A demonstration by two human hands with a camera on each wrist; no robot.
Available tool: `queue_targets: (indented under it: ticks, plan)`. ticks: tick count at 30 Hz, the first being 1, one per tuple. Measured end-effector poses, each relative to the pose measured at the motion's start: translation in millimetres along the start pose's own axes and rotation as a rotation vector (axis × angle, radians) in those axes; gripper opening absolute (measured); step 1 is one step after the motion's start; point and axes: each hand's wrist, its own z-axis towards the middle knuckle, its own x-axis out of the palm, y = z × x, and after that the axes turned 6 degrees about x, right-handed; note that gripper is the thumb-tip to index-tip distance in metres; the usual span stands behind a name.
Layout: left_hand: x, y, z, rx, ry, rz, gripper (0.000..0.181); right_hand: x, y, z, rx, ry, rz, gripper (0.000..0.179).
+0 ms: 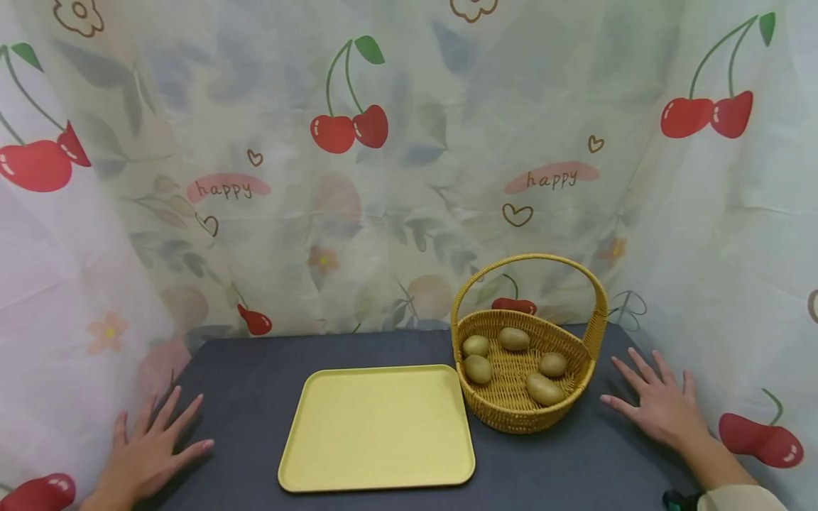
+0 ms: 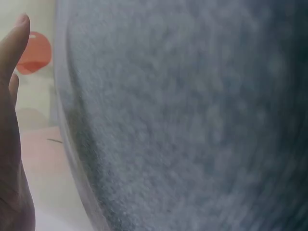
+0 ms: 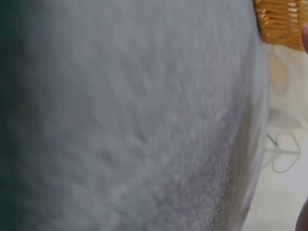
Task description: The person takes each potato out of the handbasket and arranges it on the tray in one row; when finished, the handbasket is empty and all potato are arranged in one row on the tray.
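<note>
My left hand (image 1: pixel 145 454) is at the table's left side, fingers spread and holding nothing. In the left wrist view that hand (image 2: pixel 12 130) shows along the left edge. Over on the right side, my right hand (image 1: pixel 661 406) has its fingers spread too, with nothing in it. It is nearest to a yellow wicker basket (image 1: pixel 520 419) with a tall arched handle. Several potatoes (image 1: pixel 544 389) lie inside the basket. Left of the basket, a pale yellow rectangular tray (image 1: pixel 377 429) lies flat with nothing on it. Part of the basket (image 3: pixel 281 21) appears in the right wrist view's upper corner.
A dark grey cloth covers the table (image 1: pixel 255 383) under the tray and basket. Behind it and at both sides hang curtains (image 1: pixel 409 213) printed with cherries, leaves and the word "happy". The basket's handle rises in front of the back curtain.
</note>
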Motion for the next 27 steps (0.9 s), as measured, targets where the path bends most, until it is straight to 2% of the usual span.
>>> queue_targets:
  ticks: [11,17,23,27]
  plan:
    - [-7.3,-15.3,2.7,0.001,-0.077,-0.040,0.088,-12,24,-21.2,-0.024,-0.148,0.124,0.085]
    - [-14.7,-29.9,3.6,-0.005,-0.139,-0.088,0.090,-24,48,-28.7,-0.100,-0.237,0.247,0.086]
    - [-25.7,-47.2,8.7,0.087,-0.263,-0.133,0.090,-40,74,-30.0,-0.221,-0.292,0.410,0.084]
    - [-40.4,-60.1,13.6,0.151,-0.313,-0.233,0.088,-52,89,-25.4,-0.287,-0.290,0.503,0.082]
